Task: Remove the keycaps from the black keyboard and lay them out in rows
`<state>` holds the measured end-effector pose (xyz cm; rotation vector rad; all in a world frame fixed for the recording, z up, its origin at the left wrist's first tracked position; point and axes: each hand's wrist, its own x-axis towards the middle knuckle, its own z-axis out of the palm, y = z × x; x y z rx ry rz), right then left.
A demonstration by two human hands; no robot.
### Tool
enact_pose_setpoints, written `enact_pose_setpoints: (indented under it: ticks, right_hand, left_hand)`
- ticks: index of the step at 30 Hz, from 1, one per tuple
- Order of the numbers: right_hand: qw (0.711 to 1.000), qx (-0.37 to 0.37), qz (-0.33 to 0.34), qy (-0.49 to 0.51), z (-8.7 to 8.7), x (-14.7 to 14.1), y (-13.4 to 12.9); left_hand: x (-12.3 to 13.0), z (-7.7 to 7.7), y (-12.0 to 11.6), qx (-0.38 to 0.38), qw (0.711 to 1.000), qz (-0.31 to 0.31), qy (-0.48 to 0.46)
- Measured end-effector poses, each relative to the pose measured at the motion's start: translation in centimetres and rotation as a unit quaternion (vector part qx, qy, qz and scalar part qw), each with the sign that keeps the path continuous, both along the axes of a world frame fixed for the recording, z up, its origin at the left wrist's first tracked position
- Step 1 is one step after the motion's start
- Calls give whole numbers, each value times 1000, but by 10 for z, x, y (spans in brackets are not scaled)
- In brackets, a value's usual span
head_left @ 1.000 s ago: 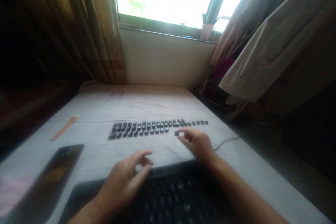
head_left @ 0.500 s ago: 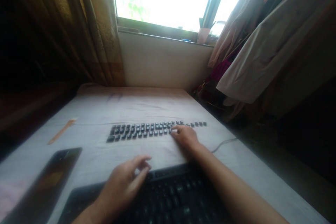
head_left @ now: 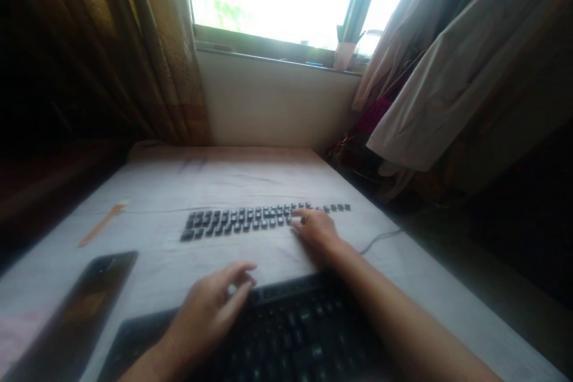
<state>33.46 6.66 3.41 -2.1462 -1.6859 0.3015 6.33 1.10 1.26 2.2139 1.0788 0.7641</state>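
Observation:
Loose black keycaps (head_left: 242,215) stand in several rows on the pale cloth. At the right part of these rows, my right hand (head_left: 317,230) has thumb and forefinger curled around a small keycap; the hand hides part of the rows. A black keyboard (head_left: 286,334) lies nearest me, partly covered by both forearms and blurred. Over its far left edge hovers my left hand (head_left: 215,298), thumb and fingers bent with a gap between them and nothing visible in it.
A dark phone-like slab (head_left: 80,310) lies at the left, with an orange strip-like tool (head_left: 102,224) beyond it. A thin cable (head_left: 380,239) runs over the cloth-covered table (head_left: 250,173) at right. A curtain (head_left: 165,71) and hanging clothes (head_left: 416,101) flank the window.
The view has shifted slightly. Both hands keep almost the same places and poses, the right at the keycaps and the left over the keyboard.

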Motion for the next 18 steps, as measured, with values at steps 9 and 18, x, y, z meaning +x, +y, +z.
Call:
enact_pose_setpoints:
  ticks: [9, 18]
  right_hand:
    - [960, 59, 27, 271, 21, 32, -42]
    - [909, 73, 26, 409, 6, 20, -106]
  left_hand:
    - [-3, 3, 3, 68, 997, -3, 43]
    - [2, 1, -2, 18, 990, -80, 118]
